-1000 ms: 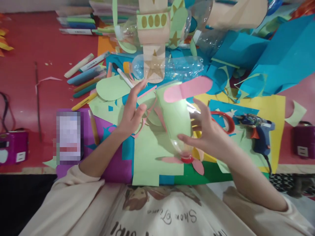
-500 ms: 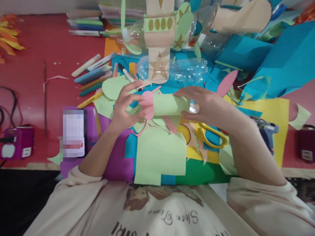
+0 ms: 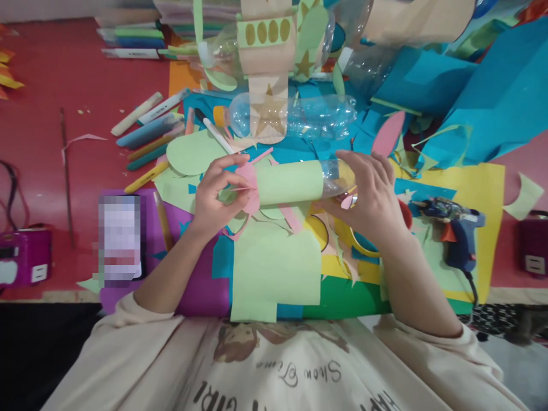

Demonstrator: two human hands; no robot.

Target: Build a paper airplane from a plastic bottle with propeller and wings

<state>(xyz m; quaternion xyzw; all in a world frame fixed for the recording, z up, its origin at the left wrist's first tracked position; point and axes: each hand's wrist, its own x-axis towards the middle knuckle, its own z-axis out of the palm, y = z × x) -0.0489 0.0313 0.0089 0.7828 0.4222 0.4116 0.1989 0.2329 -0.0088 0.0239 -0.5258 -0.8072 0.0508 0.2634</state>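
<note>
A clear plastic bottle lies sideways in front of me, its middle wrapped in light green paper. Pink paper petals sit at its left end. Thumb and fingers of my left hand pinch the pink paper there. My right hand curves around the bare clear end of the bottle, thumb below and fingers above. Under the bottle lie pink paper strips and a light green sheet. Yellow-handled scissors are partly hidden by my right forearm.
A blue glue gun lies at right, its cord running to the table edge. At left are a phone and several markers. Beyond stands another decorated bottle with an orange cap, amid blue paper.
My right hand has slid right from the green wrap to the bottle's clear end, uncovering more of it. The glue gun shows more fully. My left hand keeps its pinch.
</note>
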